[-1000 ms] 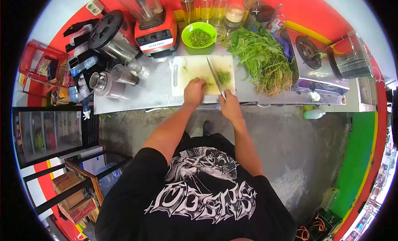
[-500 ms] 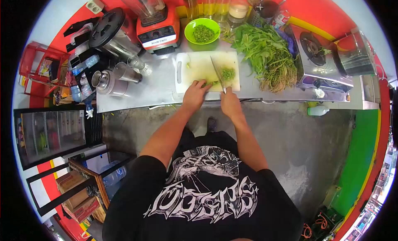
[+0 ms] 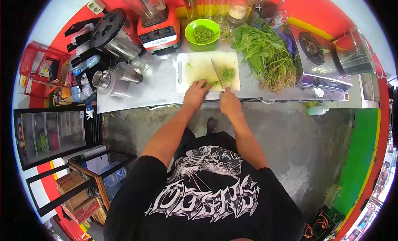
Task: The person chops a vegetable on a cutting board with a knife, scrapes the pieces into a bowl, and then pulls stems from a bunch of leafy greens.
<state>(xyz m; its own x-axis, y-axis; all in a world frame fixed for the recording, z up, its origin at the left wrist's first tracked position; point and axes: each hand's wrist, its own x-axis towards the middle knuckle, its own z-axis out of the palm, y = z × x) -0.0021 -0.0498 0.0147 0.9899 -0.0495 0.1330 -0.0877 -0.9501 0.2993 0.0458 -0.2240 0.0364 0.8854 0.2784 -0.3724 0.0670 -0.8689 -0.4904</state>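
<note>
My right hand (image 3: 230, 101) is wrapped round the handle of a kitchen knife (image 3: 216, 70), its blade pointing away from me across a white cutting board (image 3: 192, 60). On the left of the blade, my left hand (image 3: 195, 93) has its fingers bent down on a small bunch of green stalks (image 3: 210, 83), mostly covered by the fingertips. A little heap of chopped greens (image 3: 227, 73) lies on the board to the right of the blade. Beyond the board, a lime-green bowl (image 3: 190, 38) holds more chopped greens.
A large leafy bunch with roots (image 3: 265, 58) lies right of the board, beside a gas stove (image 3: 311, 58). A red blender (image 3: 157, 35) stands behind the board's left side. Metal shakers (image 3: 108, 84) are on the counter's left. Bottles and jars line the wall.
Both hands stay at the board in nearly the same places. My right hand and the knife have shifted very slightly toward me and to the left.
</note>
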